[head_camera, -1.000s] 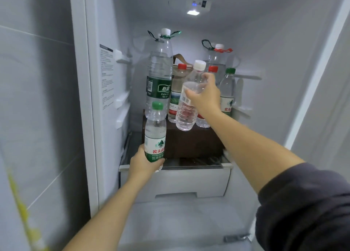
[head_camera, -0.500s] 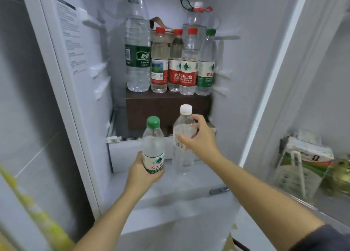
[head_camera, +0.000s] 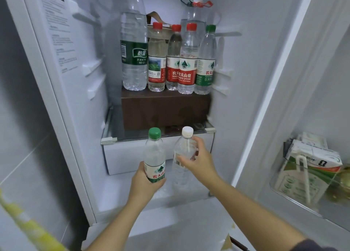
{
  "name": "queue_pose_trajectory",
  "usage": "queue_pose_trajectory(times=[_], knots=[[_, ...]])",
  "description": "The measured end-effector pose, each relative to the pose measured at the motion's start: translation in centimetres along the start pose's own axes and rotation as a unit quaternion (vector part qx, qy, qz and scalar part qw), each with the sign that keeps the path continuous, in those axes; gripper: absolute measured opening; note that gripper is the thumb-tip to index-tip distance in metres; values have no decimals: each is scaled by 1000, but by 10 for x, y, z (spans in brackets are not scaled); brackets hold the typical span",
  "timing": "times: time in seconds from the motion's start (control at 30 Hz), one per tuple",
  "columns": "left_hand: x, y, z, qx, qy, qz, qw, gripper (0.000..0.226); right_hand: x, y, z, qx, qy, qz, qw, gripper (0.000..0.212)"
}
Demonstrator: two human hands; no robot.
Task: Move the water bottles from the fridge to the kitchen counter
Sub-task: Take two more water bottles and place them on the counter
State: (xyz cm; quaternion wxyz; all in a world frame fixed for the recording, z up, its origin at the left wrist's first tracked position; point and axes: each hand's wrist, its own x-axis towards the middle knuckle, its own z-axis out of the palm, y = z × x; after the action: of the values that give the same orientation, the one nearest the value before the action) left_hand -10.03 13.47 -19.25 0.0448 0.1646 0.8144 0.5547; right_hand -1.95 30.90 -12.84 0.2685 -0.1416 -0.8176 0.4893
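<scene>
Green-capped bottle sits firm in left hand; right hand grips white-capped bottle high, so it may slip.

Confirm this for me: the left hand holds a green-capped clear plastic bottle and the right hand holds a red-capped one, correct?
Wrong cap colour: the head view shows the right hand gripping a white-capped clear plastic bottle, not a red-capped one. The left hand does hold the green-capped clear plastic bottle.

A home kitchen: open fridge with water bottles, cartons in its door shelf
</scene>
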Motion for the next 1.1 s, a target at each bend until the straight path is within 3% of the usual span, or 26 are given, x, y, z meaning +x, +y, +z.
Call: queue_pose_trajectory(times=[0.23,0.47,0.6,0.73,0.93,1.1], knots=[[1,-11,4,1,-17,2,1000,54,-5,20,6,14,-5,19,1000,70],[0,-10,-2,-14,-57,6,998,60,-13,51,13,-27,-98,95,990,75],[-2,-9,-4,-46,-44,12,998,71,-17,48,23,-36,-40,101,993,71],[-1,-6,-4,-55,-31,15,998,64,-22,49,44,-53,42,104,992,79],[5,-11,-11,-56,-67,6,996,59,-15,59,15,37,-156,148,976,83],[5,-13,-10,-37,-78,16,996,57,-7,64,20,8,-140,147,979,72]])
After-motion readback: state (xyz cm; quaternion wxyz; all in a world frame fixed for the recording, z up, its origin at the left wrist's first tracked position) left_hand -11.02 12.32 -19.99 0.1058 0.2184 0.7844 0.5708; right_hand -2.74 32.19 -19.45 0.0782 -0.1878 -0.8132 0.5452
